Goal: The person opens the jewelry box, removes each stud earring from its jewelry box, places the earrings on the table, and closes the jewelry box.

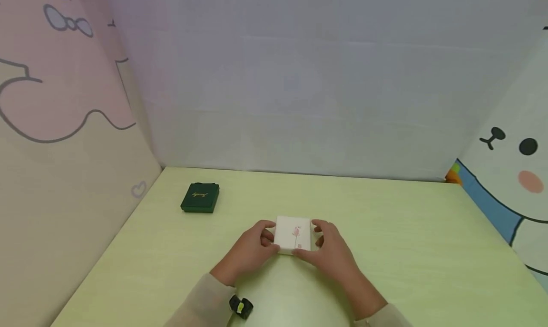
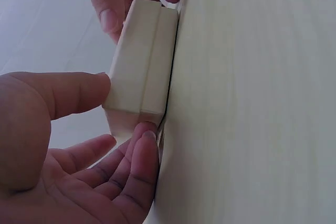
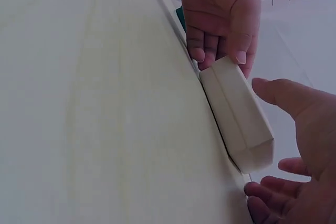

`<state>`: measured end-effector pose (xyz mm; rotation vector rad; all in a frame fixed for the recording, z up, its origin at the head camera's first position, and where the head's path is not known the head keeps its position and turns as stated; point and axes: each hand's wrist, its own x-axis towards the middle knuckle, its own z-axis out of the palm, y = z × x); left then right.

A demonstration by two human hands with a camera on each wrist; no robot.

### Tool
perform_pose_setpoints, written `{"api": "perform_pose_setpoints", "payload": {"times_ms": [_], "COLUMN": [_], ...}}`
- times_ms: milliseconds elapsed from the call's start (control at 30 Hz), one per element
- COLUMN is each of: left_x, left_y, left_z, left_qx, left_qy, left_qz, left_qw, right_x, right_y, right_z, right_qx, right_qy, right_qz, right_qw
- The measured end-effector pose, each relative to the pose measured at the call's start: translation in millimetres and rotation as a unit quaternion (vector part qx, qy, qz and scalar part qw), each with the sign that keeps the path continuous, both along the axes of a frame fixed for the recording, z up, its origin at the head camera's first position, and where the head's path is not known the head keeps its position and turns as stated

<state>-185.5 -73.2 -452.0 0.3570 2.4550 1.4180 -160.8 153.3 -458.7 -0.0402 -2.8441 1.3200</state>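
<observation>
White box [image 1: 285,233] on table [image 1: 411,236]: I observe remotely the left hand [image 1: 251,250] pinching its side, the right hand [image 1: 335,253] loosely spread beside it.

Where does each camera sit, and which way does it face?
On head: faces forward and down at the table, white box, green box; left hand and right hand show.
On left wrist: looks right along the white box; left hand near, right hand beyond.
On right wrist: looks left along it; right hand near, left beyond.
Wrist views share the white box and both hands.
</observation>
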Motion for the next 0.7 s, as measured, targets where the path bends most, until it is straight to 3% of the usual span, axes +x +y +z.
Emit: {"api": "perform_pose_setpoints", "payload": {"times_ms": [300,533,700], "left_x": [-4.4,-6.5,-7.5], "left_y": [2.8,3.3,1.9], "left_z": [-4.3,-10.6,-13.3], "left_qx": [0.024,0.025,0.03], "left_qy": [-0.033,-0.02,-0.013], "left_qz": [0.009,0.007,0.003], "left_qw": [0.9991,0.9995,0.9995], "right_x": [-9.3,-15.4,-17.0], "right_y": [10,8,4], "right_z": [-11.7,-15.6,-16.8], "right_qx": [0.0,0.007,0.018], "right_qy": [0.029,0.053,0.055], "right_qz": [0.08,0.099,0.088], "right_qw": [0.9964,0.9937,0.9944]}}
